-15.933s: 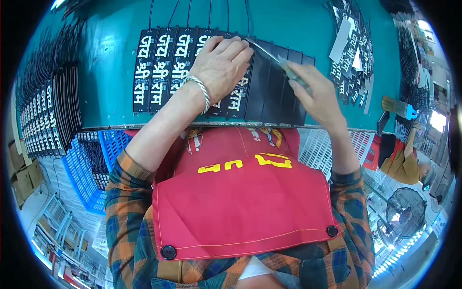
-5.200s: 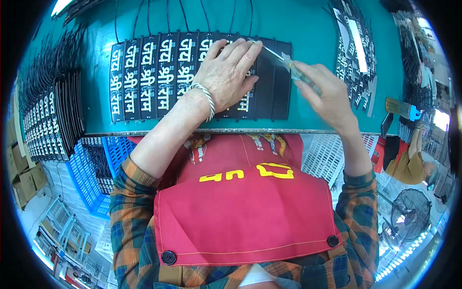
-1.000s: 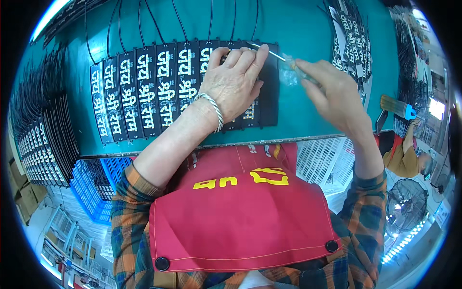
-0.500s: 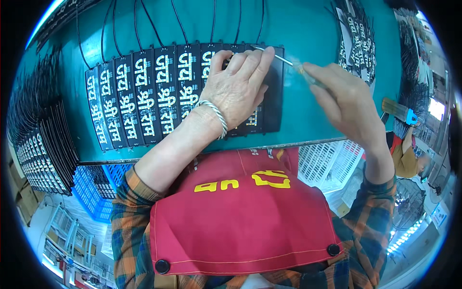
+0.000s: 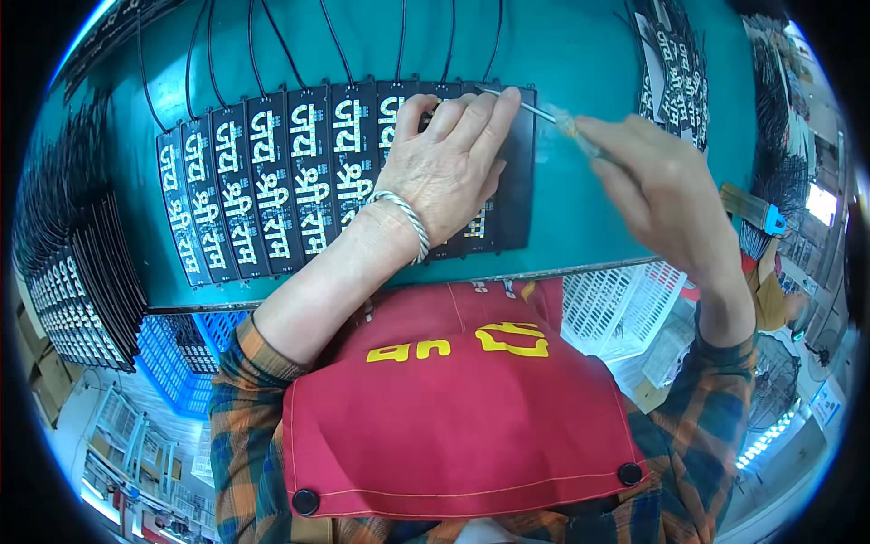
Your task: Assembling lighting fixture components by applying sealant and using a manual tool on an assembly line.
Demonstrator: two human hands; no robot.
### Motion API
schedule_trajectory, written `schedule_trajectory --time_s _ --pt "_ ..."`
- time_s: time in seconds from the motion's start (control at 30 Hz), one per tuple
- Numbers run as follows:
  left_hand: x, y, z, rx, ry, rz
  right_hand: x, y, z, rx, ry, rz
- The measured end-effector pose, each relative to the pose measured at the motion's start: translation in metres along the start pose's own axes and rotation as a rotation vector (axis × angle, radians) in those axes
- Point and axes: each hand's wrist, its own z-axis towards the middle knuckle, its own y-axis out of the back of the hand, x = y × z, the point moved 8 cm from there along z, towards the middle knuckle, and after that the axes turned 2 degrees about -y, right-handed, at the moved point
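A row of narrow black circuit boards (image 5: 270, 186) with pale lettering lies side by side on the green table. Black wires (image 5: 396, 41) run from their far ends. My left hand (image 5: 450, 163) presses on the right part of the row, palm down with fingers stretched out, hiding some boards. My right hand (image 5: 648, 177), slightly blurred, is closed round the clear handle of what looks like a screwdriver (image 5: 538, 112). Its metal shaft slants up and left past my left index finger, and the tip meets the far edge of the boards at the right end.
Stacked wired boards (image 5: 82, 299) hang over the table's left edge; another bundle (image 5: 675, 82) lies at the far right. A brush (image 5: 752, 208) sits at the right edge. Below the table edge are a blue basket (image 5: 177, 363) and a white basket (image 5: 616, 304). Another person (image 5: 775, 295) is at far right.
My right hand and forearm have shifted slightly right and down, with the screwdriver still in hand. The left end of the board row has moved a little left. My left hand has barely moved.
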Motion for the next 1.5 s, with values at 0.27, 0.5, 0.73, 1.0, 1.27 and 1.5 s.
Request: schedule_trajectory --time_s 0.27,0.5,0.73,1.0,1.27,1.5 --pt "0.0 0.004 0.005 -0.004 0.011 -0.005 0.008 0.021 0.035 0.178 0.047 -0.144" --pt "0.005 -0.001 0.002 0.007 0.006 -0.006 0.024 0.015 0.048 0.147 0.072 -0.265" --pt "-0.01 0.003 -0.003 0.029 -0.076 0.122 -0.048 -0.044 -0.018 0.072 -0.185 0.008" --pt "-0.013 0.004 -0.01 0.017 -0.093 0.136 -0.235 -0.01 -0.015 -0.391 -0.517 -0.066" --pt "-0.009 0.001 -0.012 0.066 -0.07 0.199 -0.335 -0.004 -0.005 -0.379 -0.738 -0.083" --pt "-0.008 -0.004 -0.018 0.083 -0.066 0.234 -0.319 0.008 -0.03 -0.484 -0.677 0.279"
